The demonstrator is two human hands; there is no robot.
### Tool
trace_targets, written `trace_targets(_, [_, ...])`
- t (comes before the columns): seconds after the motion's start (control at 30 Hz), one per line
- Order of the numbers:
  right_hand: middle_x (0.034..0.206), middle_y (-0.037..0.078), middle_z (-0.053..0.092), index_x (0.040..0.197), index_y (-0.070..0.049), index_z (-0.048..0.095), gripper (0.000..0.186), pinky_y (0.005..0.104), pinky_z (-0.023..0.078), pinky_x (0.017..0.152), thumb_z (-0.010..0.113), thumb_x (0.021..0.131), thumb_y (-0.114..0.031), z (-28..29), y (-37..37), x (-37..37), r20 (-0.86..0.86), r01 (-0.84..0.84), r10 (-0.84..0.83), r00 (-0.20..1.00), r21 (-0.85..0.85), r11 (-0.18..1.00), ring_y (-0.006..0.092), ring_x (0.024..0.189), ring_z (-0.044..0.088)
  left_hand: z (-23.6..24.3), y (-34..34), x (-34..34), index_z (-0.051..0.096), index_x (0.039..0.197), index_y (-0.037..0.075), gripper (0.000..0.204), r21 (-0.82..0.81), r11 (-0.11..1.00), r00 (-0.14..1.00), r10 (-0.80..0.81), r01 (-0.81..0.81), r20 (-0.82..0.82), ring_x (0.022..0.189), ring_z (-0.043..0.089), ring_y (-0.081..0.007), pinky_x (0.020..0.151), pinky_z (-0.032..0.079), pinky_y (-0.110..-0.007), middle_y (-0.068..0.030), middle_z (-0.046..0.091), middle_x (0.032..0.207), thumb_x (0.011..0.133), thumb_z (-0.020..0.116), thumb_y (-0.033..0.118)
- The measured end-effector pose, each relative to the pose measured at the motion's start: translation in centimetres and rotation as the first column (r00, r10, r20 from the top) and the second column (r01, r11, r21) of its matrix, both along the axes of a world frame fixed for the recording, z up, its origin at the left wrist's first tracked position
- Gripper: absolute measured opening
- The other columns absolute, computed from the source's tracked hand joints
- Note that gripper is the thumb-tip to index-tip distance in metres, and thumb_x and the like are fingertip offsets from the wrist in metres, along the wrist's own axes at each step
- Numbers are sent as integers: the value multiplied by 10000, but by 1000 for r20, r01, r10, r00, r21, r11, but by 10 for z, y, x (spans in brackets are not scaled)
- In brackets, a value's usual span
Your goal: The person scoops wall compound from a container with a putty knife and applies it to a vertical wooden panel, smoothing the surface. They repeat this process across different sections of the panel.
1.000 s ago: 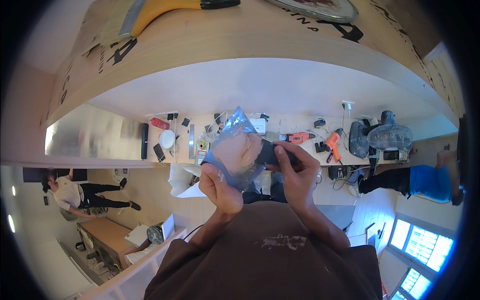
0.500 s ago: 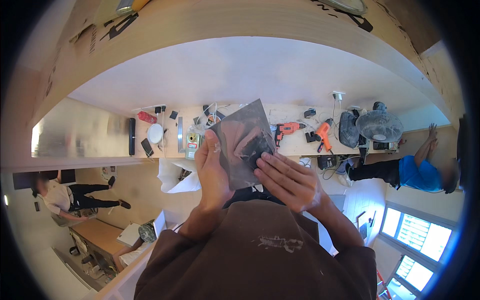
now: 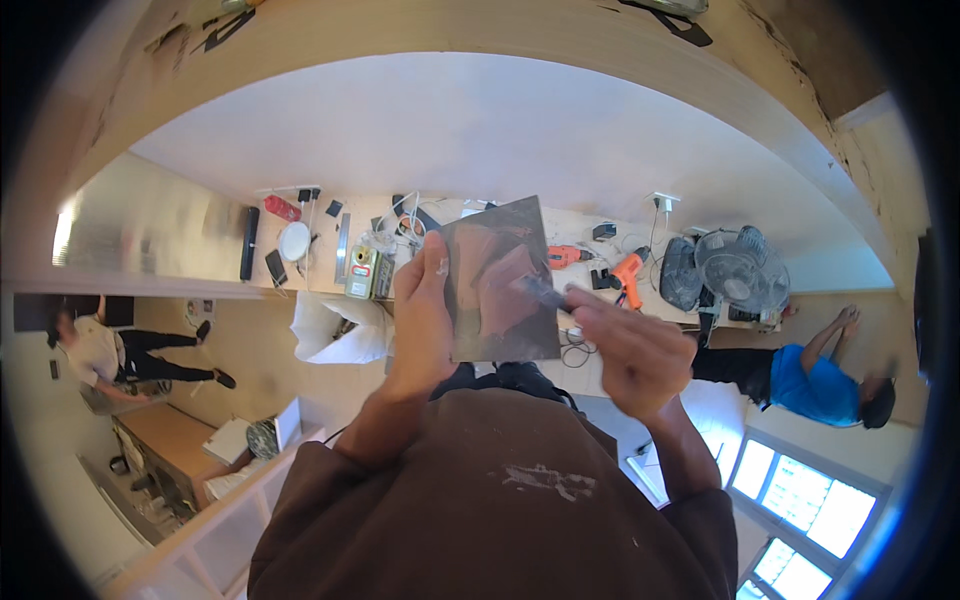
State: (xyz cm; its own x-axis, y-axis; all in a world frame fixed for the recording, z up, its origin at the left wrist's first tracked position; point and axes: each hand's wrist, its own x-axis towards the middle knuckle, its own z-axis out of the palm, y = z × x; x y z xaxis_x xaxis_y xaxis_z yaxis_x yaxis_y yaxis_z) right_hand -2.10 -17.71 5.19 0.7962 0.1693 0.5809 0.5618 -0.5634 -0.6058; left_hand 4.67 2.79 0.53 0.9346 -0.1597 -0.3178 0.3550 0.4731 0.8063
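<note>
My left hand grips the left edge of a dark square plate held up in front of my chest, its thumb along the edge. Pinkish putty is spread over the plate's middle. My right hand, partly blurred, holds a dark scraper by its near end, with its blade reaching onto the putty from the right.
Behind the plate, a bench holds two orange power tools, a fan, a green-and-silver device and a white disc. A white sack sits below. Two people work at the sides; a wooden beam arches at top.
The plate has turned more upright and square to me. My right fingers have left its face and drawn back rightward, now holding the scraper over the putty. The view has shifted slightly.
</note>
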Motion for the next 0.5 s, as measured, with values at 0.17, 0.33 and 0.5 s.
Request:
trace_targets(0.17, [1036, 133, 754, 1009, 0, 737, 218, 396, 634, 861, 763, 793, 18, -2, -27, -2, 282, -171, 202, 938, -130, 977, 318, 1013, 732, 4, -12, -2, 611, 1215, 13, 398, -356, 917, 913, -292, 181, -285, 934, 675, -168, 825, 557, -316, -91, 678, 1075, 1059, 488, 358])
trace_targets(0.33, [994, 114, 757, 987, -34, 747, 205, 410, 622, 908, 795, 788, -29, -9, -48, -12, 340, -259, 305, 890, -173, 950, 289, 999, 734, 14, -30, -21, 557, 1285, 52, 319, -489, 864, 872, -326, 118, -366, 989, 660, -176, 889, 550, -327, -91, 659, 1146, 1045, 484, 248])
trace_targets(0.5, [975, 128, 756, 919, -32, 748, 116, 425, 630, 881, 763, 806, -14, -21, -77, -30, 336, -289, 313, 888, -118, 950, 292, 994, 737, 13, -51, -35, 557, 1314, 36, 385, -443, 897, 886, -192, -17, -422, 985, 668, -192, 895, 555, -336, -97, 671, 1133, 1062, 464, 311])
